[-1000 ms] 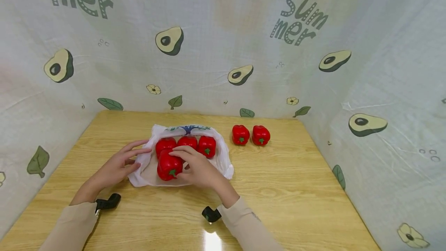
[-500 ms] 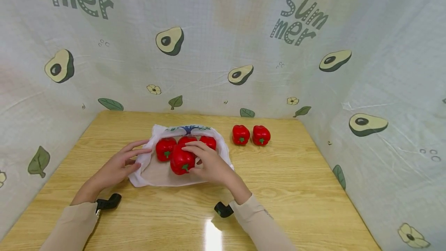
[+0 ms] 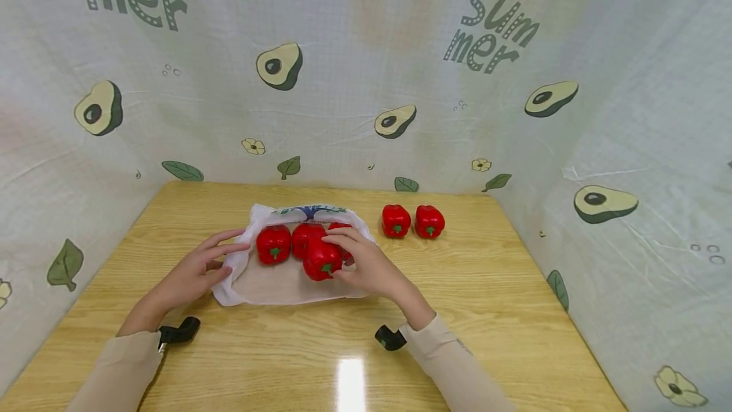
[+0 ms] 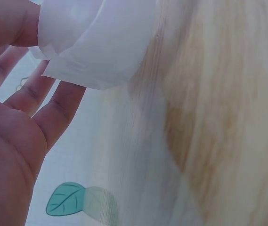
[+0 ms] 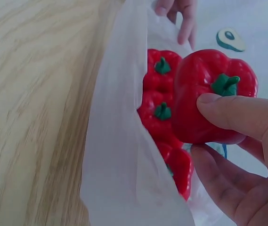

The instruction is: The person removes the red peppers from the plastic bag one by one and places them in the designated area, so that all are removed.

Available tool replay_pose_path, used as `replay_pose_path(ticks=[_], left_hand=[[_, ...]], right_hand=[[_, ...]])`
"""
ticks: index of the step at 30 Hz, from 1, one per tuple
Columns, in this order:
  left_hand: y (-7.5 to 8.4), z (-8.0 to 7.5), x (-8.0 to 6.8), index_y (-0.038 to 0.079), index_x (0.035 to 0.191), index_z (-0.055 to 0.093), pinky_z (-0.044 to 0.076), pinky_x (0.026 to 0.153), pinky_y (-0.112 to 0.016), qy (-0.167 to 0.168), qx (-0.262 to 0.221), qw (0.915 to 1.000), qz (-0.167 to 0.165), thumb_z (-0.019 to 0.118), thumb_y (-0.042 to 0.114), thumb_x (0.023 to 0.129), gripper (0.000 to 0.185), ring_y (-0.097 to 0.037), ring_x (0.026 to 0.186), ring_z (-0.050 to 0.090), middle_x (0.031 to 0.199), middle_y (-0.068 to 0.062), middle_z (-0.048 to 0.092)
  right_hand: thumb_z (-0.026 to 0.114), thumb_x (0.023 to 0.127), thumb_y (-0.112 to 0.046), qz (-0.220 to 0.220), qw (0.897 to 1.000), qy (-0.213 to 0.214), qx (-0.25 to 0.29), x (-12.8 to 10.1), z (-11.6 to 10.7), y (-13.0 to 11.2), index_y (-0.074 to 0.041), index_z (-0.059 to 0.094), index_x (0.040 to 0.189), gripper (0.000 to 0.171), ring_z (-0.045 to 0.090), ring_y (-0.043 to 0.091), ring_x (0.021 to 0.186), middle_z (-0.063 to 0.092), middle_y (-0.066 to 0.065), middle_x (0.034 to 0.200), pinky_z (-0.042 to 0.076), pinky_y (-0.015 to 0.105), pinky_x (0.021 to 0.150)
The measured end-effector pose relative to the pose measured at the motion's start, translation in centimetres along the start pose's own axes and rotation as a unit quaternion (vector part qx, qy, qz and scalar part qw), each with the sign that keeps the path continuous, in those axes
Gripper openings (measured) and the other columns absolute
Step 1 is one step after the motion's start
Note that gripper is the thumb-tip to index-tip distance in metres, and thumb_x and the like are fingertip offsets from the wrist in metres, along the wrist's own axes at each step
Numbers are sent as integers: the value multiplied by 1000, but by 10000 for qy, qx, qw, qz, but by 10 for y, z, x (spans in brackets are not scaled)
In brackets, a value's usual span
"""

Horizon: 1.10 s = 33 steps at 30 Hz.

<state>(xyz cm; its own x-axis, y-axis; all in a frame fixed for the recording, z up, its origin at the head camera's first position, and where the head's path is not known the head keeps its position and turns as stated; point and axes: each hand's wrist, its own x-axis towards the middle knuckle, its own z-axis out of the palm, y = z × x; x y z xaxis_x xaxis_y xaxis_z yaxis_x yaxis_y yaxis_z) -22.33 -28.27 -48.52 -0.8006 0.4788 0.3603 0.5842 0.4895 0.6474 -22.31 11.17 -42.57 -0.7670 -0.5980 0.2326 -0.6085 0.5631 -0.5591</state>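
Observation:
My right hand (image 3: 372, 264) pinches a red bell pepper (image 3: 322, 259) with a green stem. In the right wrist view, the thumb lies on the front of this pepper (image 5: 195, 113), with fingers beneath. It is held over a white plastic bag (image 3: 274, 291) with its mouth spread wide. Inside the bag sit a bell pepper at left (image 3: 274, 245), one in the middle (image 3: 302, 238) and one at right, partly behind my right hand. My left hand (image 3: 191, 275) holds the bag's left rim between thumb and fingers; in the left wrist view the plastic (image 4: 96, 52) hides its fingertips.
Two more red bell peppers, one (image 3: 396, 220) beside the other (image 3: 429, 221), stand on the wooden table (image 3: 486, 310) right of the bag. A cloth printed with avocados (image 3: 279, 66) hangs around the back and sides.
My right hand has carried the gripped bell pepper rightward over the bag, uncovering the left pepper and covering part of the right one. My left hand has stayed at the rim.

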Motion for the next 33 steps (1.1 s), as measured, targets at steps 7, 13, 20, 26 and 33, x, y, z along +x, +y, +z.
replay_pose_path(ticks=[7,13,20,26,33], left_hand=[[-1,-1,1,10,144,66,53,94,-19,-10,-56,10000,12,71,-8,96,52,-12,142,42,165,-14,40],[-1,0,0,10,143,66,53,94,-18,-4,-53,10000,0,71,-8,96,51,-8,142,41,165,-14,40],[0,0,0,11,143,67,52,94,-18,-6,-92,9999,-99,71,-8,96,51,-4,140,40,165,-12,40],[-3,0,0,11,143,67,52,95,-18,-7,-80,10000,-50,71,-8,96,51,-2,141,39,165,-12,40],[-5,0,1,10,143,67,53,93,-19,4,-114,9999,12,71,-9,96,51,1,138,40,165,-13,41]], right_hand=[[85,89,-3,41,10000,37,38,-9,-10,11,-16,58,150,68,60,21,125,47,4,161,62,31,89],[85,89,-3,97,9998,78,128,-17,-19,17,-15,59,150,68,60,23,128,48,5,160,62,32,89],[86,88,-2,81,9997,194,120,-30,-33,25,-13,60,148,67,66,21,119,50,7,158,62,30,86],[87,87,-3,112,9993,347,32,-42,-45,30,-14,61,148,68,66,21,120,51,3,157,63,34,87],[89,84,-1,145,9979,612,-165,-55,-64,41,-13,60,147,71,60,25,130,52,4,156,63,36,87]])
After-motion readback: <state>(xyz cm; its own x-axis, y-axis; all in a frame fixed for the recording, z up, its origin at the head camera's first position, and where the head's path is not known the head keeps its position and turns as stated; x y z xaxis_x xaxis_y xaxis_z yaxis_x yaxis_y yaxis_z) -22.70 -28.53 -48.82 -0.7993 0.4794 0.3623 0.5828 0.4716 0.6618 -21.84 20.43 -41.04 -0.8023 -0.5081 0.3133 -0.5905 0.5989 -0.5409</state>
